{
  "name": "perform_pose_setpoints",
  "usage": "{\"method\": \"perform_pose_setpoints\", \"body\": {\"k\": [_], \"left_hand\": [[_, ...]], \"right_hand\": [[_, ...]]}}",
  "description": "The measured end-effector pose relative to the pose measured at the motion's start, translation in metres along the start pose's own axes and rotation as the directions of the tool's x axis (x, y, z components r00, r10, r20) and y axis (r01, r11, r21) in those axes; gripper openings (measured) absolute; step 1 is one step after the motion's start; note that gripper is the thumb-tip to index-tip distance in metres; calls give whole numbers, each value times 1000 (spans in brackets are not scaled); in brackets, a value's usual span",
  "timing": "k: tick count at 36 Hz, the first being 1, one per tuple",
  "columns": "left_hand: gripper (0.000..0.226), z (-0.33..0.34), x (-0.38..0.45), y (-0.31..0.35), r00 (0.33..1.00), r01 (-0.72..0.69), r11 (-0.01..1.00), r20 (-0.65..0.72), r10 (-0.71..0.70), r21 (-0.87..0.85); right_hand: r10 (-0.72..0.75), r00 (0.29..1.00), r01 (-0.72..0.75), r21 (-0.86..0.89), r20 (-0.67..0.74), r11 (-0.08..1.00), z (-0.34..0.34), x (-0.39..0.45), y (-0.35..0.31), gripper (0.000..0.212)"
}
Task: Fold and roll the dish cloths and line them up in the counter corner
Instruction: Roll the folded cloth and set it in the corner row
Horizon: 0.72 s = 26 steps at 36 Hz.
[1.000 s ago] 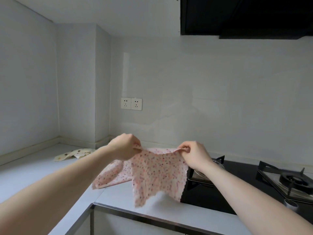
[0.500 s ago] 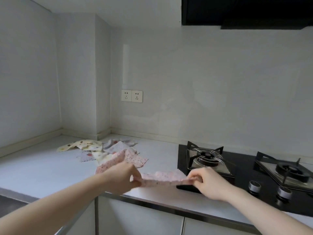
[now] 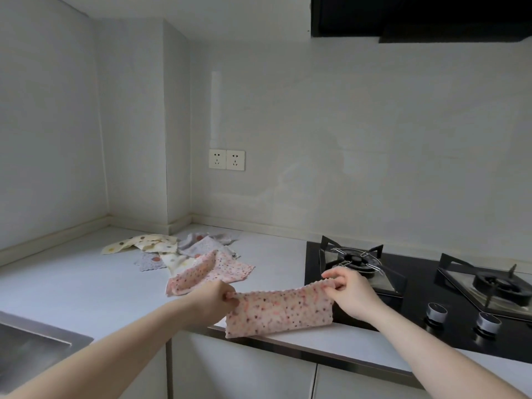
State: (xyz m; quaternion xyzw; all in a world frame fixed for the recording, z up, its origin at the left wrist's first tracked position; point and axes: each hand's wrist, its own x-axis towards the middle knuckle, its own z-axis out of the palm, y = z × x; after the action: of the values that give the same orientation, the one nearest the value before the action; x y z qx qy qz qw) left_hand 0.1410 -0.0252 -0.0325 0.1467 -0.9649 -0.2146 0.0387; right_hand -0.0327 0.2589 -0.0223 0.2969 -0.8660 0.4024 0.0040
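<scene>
A pink dotted dish cloth (image 3: 279, 312), folded into a wide band, hangs over the counter's front edge. My left hand (image 3: 211, 298) pinches its upper left corner and my right hand (image 3: 349, 292) pinches its upper right corner, stretching it flat between them. Behind it on the grey counter (image 3: 72, 283) lies a loose pile of cloths: another pink dotted one (image 3: 213, 270), a grey one (image 3: 201, 246) and a cream one with brown dots (image 3: 144, 243). The counter corner (image 3: 178, 223) sits beyond the pile.
A black gas hob (image 3: 417, 286) with two burners and two knobs fills the counter to the right, touching the held cloth's right end. A steel sink (image 3: 31, 344) is at the lower left. Twin wall sockets (image 3: 226, 159) and a dark hood (image 3: 417, 18) are above.
The cloth went from hanging open at chest height to a folded band lowered to the counter edge. My view tilted down, revealing the cloth pile and the sink.
</scene>
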Motion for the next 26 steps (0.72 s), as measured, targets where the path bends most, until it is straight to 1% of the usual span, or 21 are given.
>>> {"method": "perform_pose_setpoints", "body": {"k": [3, 6, 9, 12, 15, 17, 21, 23, 26], "left_hand": [[27, 4, 8, 1, 997, 75, 997, -11, -75, -20], [27, 9, 16, 0, 991, 129, 992, -31, -128, 8], [24, 14, 22, -4, 986, 166, 984, -42, -164, 64], [24, 21, 29, -10, 979, 204, 977, -38, -202, 68], [28, 25, 33, -13, 974, 224, 969, -43, -221, 104], [31, 27, 34, -15, 973, 230, 966, -51, -226, 115], [26, 34, 38, -22, 964, 248, 967, -108, -242, 49], [29, 38, 41, -25, 962, 241, 971, -135, -238, 3], [37, 42, 47, -24, 962, 227, 974, -151, -227, -16]], "right_hand": [[23, 998, -23, 3, -53, 1000, 11, 14, 6, 22], [33, 996, -36, -33, -84, 999, 20, 25, 11, 25], [52, 994, -58, -71, -92, 996, 27, 30, 16, 29], [86, 992, -94, -86, -91, 992, 34, 35, 21, 30], [130, 986, -139, -82, -107, 987, 41, 38, 26, 32], [152, 980, -163, -81, -126, 983, 47, 38, 27, 39], [228, 963, -240, -72, -142, 968, 58, 32, 31, 57], [243, 957, -256, -65, -160, 964, 64, 28, 38, 59], [210, 956, -228, -69, -202, 971, 73, 26, 43, 57]]}}
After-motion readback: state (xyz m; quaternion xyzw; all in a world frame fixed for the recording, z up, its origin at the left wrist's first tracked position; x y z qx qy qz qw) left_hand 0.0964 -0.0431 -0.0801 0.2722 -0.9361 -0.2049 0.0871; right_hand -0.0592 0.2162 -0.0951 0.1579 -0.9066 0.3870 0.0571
